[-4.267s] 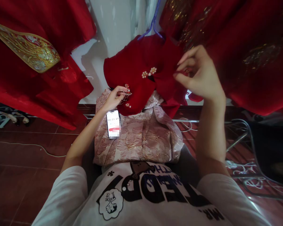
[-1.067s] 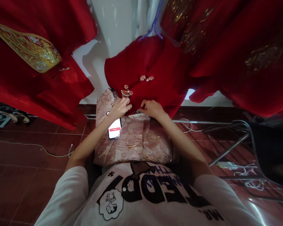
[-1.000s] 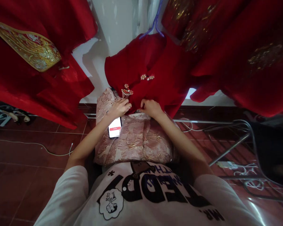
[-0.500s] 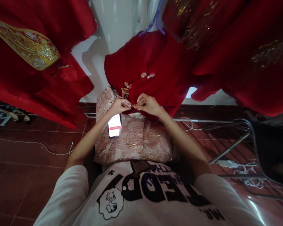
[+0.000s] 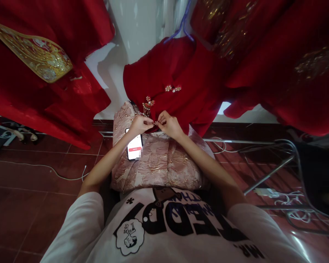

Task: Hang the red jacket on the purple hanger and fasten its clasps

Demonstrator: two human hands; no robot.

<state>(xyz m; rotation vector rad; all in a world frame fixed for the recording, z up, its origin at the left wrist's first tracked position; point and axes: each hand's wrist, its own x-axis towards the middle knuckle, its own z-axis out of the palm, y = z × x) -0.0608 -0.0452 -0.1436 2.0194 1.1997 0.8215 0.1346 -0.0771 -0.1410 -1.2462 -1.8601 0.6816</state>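
Observation:
My left hand (image 5: 141, 124) pinches one side of a small beaded fastener (image 5: 155, 123), and my right hand (image 5: 170, 125) pinches its other side. The fingertips almost meet and cover most of it. Below and behind them hangs a red garment (image 5: 192, 69) on a purple hanger (image 5: 185, 20). A gold-and-red beaded ornament (image 5: 147, 106) with tassels sits on the cloth just above my left hand. Farther up is a pair of flower-shaped beaded buttons (image 5: 173, 88). Folded pink brocade fabric (image 5: 156, 162) lies across my lap under both wrists.
A lit phone (image 5: 134, 148) rests on the brocade beside my left forearm. Red embroidered garments (image 5: 82, 87) hang left, and others (image 5: 274, 80) hang right. A metal-framed chair (image 5: 293, 153) and tangled white cables (image 5: 293, 204) are at right; a white cord (image 5: 52, 170) crosses the floor at left.
My right hand has shifted slightly left, bringing the fingertips of both hands closer together over the fastener. The whole view has drifted a little.

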